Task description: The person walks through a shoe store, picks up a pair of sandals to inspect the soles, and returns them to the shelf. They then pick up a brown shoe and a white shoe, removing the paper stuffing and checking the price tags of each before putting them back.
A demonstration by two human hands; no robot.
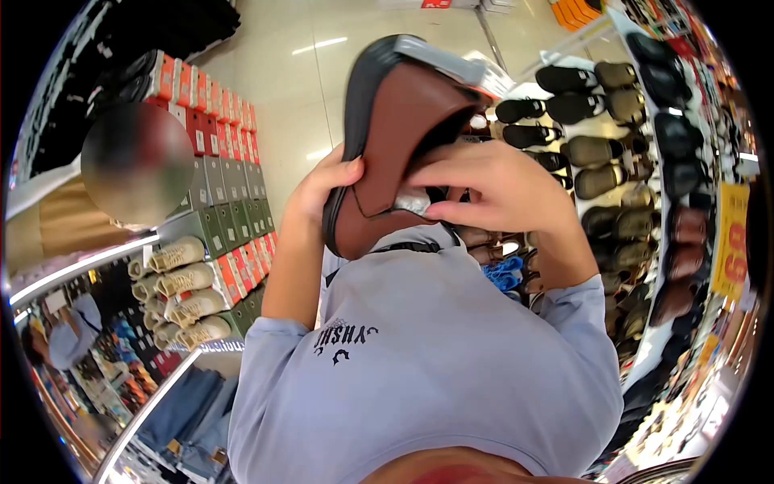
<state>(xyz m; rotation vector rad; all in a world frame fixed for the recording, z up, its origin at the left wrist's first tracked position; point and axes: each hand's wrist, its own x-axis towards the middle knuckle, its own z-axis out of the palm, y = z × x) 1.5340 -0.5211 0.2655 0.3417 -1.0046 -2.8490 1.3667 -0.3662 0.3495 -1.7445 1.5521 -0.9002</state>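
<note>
A brown leather shoe [387, 133] with a black sole is held up on its side in front of my chest. My left hand [321, 184] is closed around its sole edge, with the thumb on the brown upper. Fingers stretched and apart, my right hand [492, 185] reaches to the shoe's opening; its fingertips are partly hidden there. Crumpled translucent stuffing [413, 200] shows in the opening close to my right thumb. A grey strip [439, 60] with a pale tag end lies across the top end of the shoe.
Rows of dark and brown shoes [592, 149] fill a display on the right, with a yellow price sign [730, 242] beyond. Stacked shoe boxes [230, 189] and beige shoes [189, 282] stand on the left. Folded jeans [181, 411] lie at lower left.
</note>
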